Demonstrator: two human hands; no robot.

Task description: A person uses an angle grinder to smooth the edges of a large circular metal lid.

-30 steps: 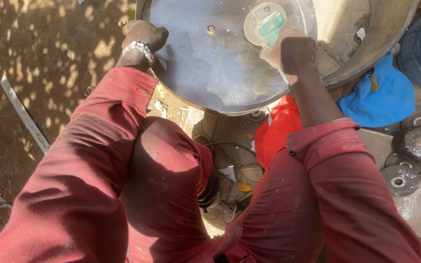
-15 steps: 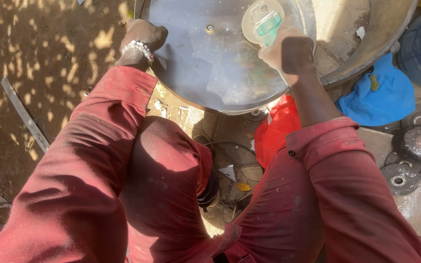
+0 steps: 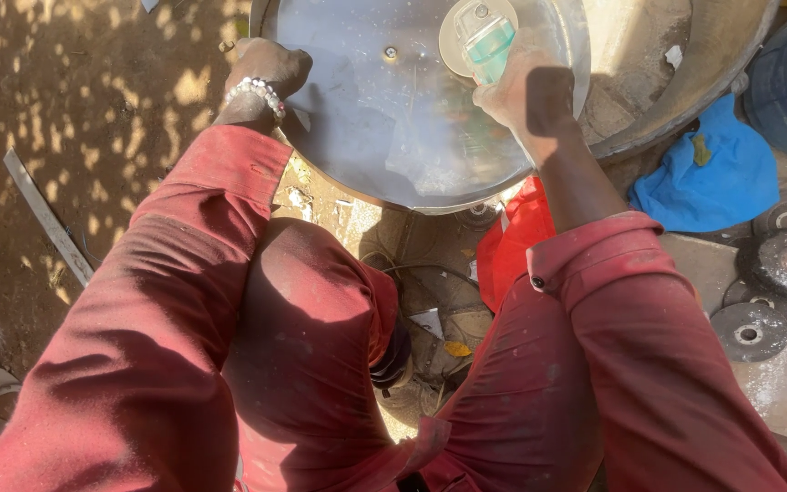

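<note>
Nearest me lie my red-trousered knees (image 3: 321, 364), and beyond them the round metal lid (image 3: 393, 118), grey and dull-shiny, held tilted above the dirt ground (image 3: 75, 109). My left hand (image 3: 266, 68) has its fingers clamped on the lid's rim. My right hand (image 3: 526, 91) grips a teal-bodied grinder (image 3: 485, 41) against the lid's face; further right sits a large metal basin (image 3: 694, 82), contents unclear.

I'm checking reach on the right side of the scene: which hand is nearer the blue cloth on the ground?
Right. The right hand grips the teal tool on the metal disc, nearest the blue cloth. The left hand holds the disc's far edge, away from the cloth.
</note>
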